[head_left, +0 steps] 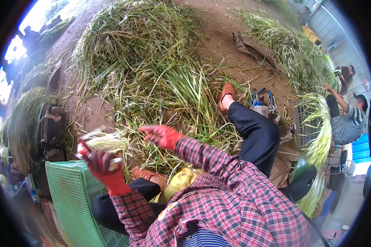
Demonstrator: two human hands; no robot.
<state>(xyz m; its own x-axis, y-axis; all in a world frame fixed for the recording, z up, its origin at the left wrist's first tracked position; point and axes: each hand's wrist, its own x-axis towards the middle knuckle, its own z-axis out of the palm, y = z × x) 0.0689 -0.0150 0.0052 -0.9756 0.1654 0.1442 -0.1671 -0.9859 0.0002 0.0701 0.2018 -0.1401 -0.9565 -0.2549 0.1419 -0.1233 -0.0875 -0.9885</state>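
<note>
My left hand point(104, 168), in a red glove, is closed on a bunch of thin pale green stalks point(108, 140). The stalks fan out past the fingers toward the heap, blurred by motion, and whitish ends show at the palm. My right hand point(164, 137), also gloved in red, reaches left over the heap with its fingers stretched out and nothing visible in them. Beneath it spreads a large heap of long green stalks and leaves point(140, 57), loose and tangled. Below my left hand stands a green perforated plastic crate point(68, 185).
A yellow bag point(181, 181) lies by my lap. More stalks hang in a bundle at left point(24, 123). At right, long pale stalks point(317, 131) lie over a wire crate point(305, 127) near a seated person point(350, 119). Another heap point(292, 49) lies farther back.
</note>
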